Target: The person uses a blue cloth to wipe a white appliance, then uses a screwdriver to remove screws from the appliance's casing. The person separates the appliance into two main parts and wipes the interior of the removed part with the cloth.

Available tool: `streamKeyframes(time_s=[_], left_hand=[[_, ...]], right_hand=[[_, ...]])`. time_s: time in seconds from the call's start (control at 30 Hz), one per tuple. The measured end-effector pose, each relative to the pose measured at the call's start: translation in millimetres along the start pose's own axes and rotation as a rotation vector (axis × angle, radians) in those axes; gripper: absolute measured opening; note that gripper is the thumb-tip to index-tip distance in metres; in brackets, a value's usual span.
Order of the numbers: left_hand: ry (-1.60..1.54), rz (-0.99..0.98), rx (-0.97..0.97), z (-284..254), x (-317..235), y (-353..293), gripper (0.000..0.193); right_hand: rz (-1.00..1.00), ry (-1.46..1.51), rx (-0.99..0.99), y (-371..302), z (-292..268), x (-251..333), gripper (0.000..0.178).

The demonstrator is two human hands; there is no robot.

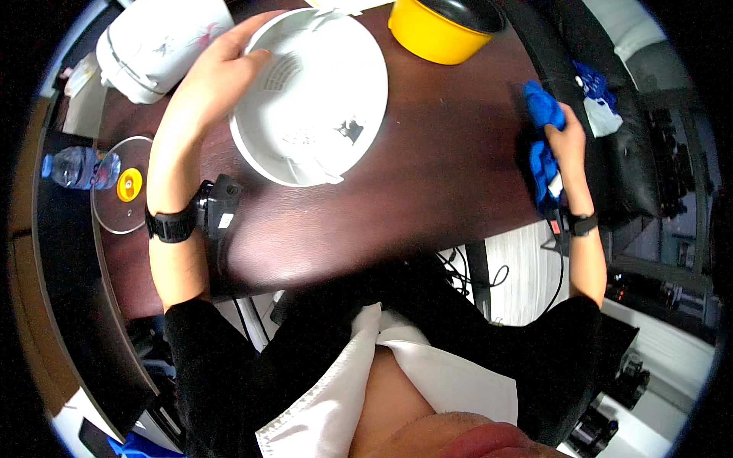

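My left hand is closed on the left rim of a round white plastic basin-like piece, tilted above the brown table. Dark print shows on its pale surface, with tabs at the top and lower right of its rim. I cannot tell whether this face is its inside or its underside. Out at the right table edge, my right hand grips a bunched blue cloth, part of which hangs down below the fingers. A black strap with a boxy black device is on my left wrist.
At the far left stands a white appliance with a floral print. A yellow pot with a dark interior sits at the far right. A glass lid with a yellow knob and a water bottle lie left. Cables hang below the table.
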State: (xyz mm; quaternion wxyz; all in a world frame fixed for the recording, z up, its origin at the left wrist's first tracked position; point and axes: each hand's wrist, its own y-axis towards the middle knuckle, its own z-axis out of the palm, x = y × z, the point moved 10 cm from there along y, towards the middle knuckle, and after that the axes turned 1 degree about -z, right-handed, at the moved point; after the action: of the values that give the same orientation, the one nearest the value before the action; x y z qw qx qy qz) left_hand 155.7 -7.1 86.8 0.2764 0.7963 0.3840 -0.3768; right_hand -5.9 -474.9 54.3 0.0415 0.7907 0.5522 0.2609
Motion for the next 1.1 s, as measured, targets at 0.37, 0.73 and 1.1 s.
streamKeyframes(time_s=[0.37,0.73,1.1], left_hand=[[-0.106,-0.016,0.064,14,-27,-11,0.053],[-0.222,0.072,-0.099,27,-87,-31,0.049],[-0.354,-0.001,-0.066,42,-57,-39,0.075]], right_hand=[[-0.812,-0.062,-0.119,-50,44,292,0.044],[-0.872,0.138,0.417,-66,121,270,0.048],[-0.859,0.247,0.460,-63,119,261,0.047]])
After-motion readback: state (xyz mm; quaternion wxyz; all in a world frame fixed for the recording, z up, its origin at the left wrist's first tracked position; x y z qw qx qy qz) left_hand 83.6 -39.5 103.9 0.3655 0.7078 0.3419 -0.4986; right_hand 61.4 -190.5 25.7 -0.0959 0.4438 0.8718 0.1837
